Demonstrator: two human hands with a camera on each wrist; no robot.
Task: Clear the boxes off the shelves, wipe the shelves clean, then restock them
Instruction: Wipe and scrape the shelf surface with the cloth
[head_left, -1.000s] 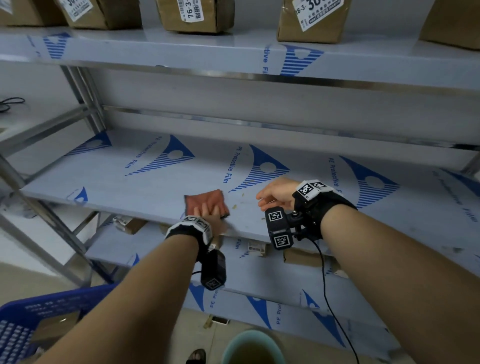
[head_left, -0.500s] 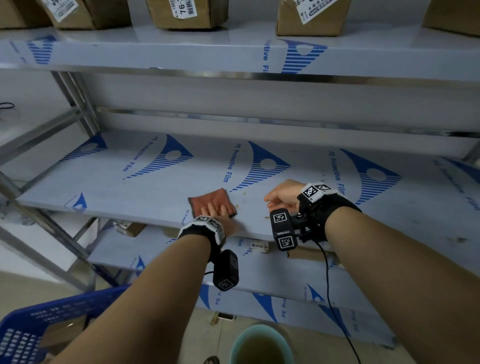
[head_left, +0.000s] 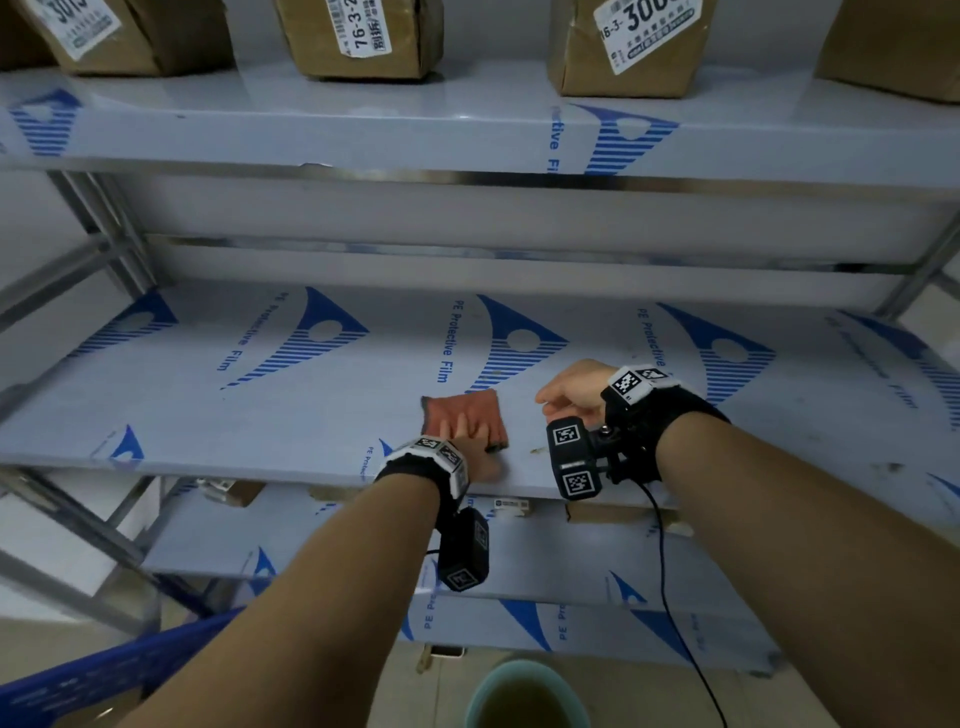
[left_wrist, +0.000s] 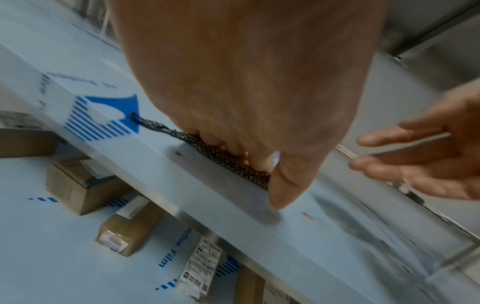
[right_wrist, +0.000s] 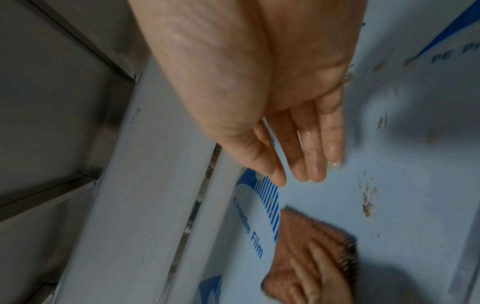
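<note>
A reddish-brown cloth (head_left: 462, 410) lies flat on the middle shelf (head_left: 260, 415), close to its front edge. My left hand (head_left: 467, 436) presses down on it with fingers laid over the fabric; in the right wrist view those fingers (right_wrist: 319, 273) lie straight across the cloth (right_wrist: 306, 236). My right hand (head_left: 566, 389) hovers just right of the cloth, fingers straight and together, holding nothing. Small crumbs (right_wrist: 367, 207) dot the shelf between the two hands. Several labelled cardboard boxes (head_left: 363, 36) stand on the upper shelf.
More cardboard boxes (left_wrist: 78, 185) sit on the lower shelf beneath the one under my hands. A blue crate (head_left: 104, 675) is on the floor at the lower left, a teal bucket (head_left: 524, 696) below centre. Metal uprights (head_left: 104, 223) frame the left side.
My left hand has slid the cloth to the right along the shelf, closer to my right hand. The right hand has barely shifted.
</note>
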